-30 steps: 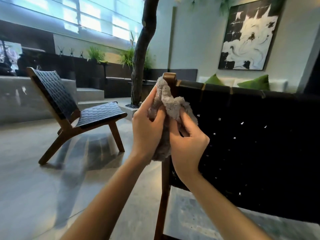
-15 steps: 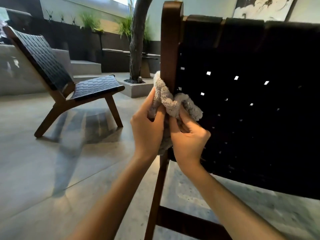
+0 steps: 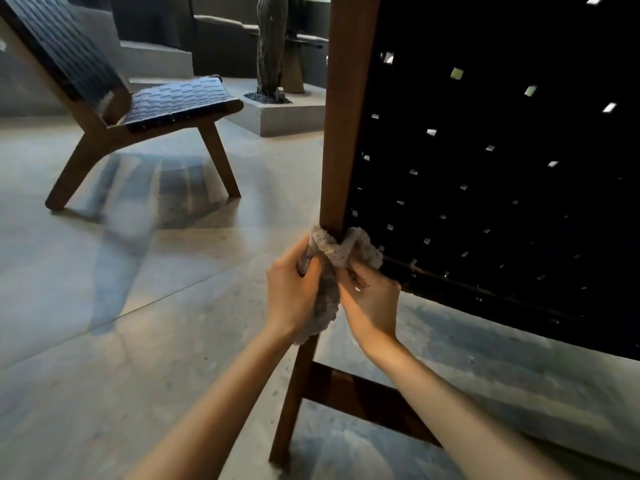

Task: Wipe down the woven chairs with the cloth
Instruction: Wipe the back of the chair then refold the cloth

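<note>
Grey fluffy cloth (image 3: pixel 341 252) gripped by my left hand (image 3: pixel 289 292) and right hand (image 3: pixel 372 304), fingers curled into it, wrapped low round wooden post (image 3: pixel 348 116) of near chair, just beside black woven back (image 3: pixel 502 209). Second woven chair (image 3: pixel 166 98) stood well apart on floor (image 3: pixel 121 323), tree trunk (image 3: pixel 272 43) beyond.

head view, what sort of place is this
Probably an upscale indoor lounge or lobby: a low woven lounge chair stands on a polished stone-tile floor, and a tree trunk rises from a raised concrete planter.
</note>
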